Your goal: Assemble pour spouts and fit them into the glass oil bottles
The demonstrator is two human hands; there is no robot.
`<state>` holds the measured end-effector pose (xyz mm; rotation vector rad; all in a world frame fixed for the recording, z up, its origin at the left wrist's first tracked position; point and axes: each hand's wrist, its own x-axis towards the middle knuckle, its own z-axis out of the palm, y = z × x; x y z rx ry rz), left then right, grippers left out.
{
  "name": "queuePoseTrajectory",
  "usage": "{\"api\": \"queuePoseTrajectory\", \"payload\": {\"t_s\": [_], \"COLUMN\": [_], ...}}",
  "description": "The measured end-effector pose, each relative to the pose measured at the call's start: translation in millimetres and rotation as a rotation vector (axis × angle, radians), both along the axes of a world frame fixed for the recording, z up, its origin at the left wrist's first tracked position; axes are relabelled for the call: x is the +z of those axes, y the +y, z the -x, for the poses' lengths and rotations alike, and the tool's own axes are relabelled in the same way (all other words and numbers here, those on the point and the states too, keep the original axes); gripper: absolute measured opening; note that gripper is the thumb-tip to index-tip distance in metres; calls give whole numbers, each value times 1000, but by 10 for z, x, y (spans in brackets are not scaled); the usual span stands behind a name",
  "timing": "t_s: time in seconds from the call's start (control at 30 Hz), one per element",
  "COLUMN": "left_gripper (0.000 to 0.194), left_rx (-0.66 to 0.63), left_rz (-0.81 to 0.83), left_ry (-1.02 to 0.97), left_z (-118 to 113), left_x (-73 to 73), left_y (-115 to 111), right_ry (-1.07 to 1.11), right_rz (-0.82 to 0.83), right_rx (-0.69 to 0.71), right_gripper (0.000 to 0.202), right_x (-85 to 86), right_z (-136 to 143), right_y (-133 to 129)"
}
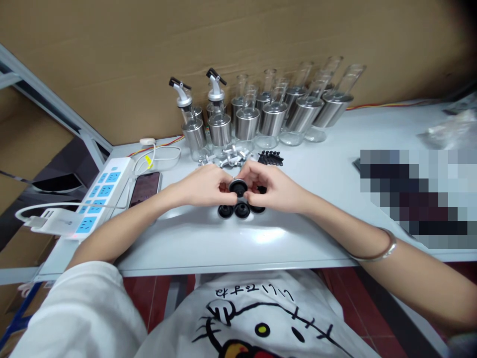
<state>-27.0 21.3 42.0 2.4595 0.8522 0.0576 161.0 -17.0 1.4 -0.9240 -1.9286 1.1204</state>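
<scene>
Between the fingers of both hands is a round black cap with a silver rim [238,187], its black inside facing me. My left hand [208,185] pinches it from the left and my right hand [274,188] from the right. Just below, on the table, sit several similar black round caps [242,210], some partly covered by my right hand. Behind my hands lie a pile of silver-grey spout pieces [231,156] and a row of small black levers [271,158].
Glass bottles with steel sleeves [274,119] stand at the back; two bear silver pourer tops [216,92]. On the left are a phone [146,188], a white power strip [106,191] and a cable [164,151]. A clear plastic bag [452,129] lies far right, near a pixelated patch.
</scene>
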Motion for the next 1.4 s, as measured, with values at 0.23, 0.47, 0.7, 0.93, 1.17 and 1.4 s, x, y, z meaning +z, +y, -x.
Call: {"api": "queuePoseTrajectory", "payload": {"t_s": [0.23, 0.47, 0.7, 0.93, 1.17, 1.4], "left_gripper": [32, 28, 26, 27, 28, 19], "left_rx": [16, 12, 8, -22, -46, -31], "left_rz": [11, -16, -50, -96, -150, -417], "left_ry": [-26, -102, -130, -143, -129, -65], "left_z": [-1, -3, -6, 0, 1, 38], "left_x": [-14, -51, -70, -96, -98, -21], "left_y": [-2, -12, -27, -15, -6, 36], "right_ry": [-2, 11, 20, 12, 28, 17], "right_rz": [-21, -63, -69, -89, -79, -141], "right_rx": [4, -30, -37, -42, -40, -93], "right_gripper": [20, 19, 19, 17, 18, 19], "right_x": [5, -7, 1, 11, -7, -4], "right_z": [-3, -12, -10, -10, -9, -83], "right_y": [-9, -7, -14, -22, -7, 82]}}
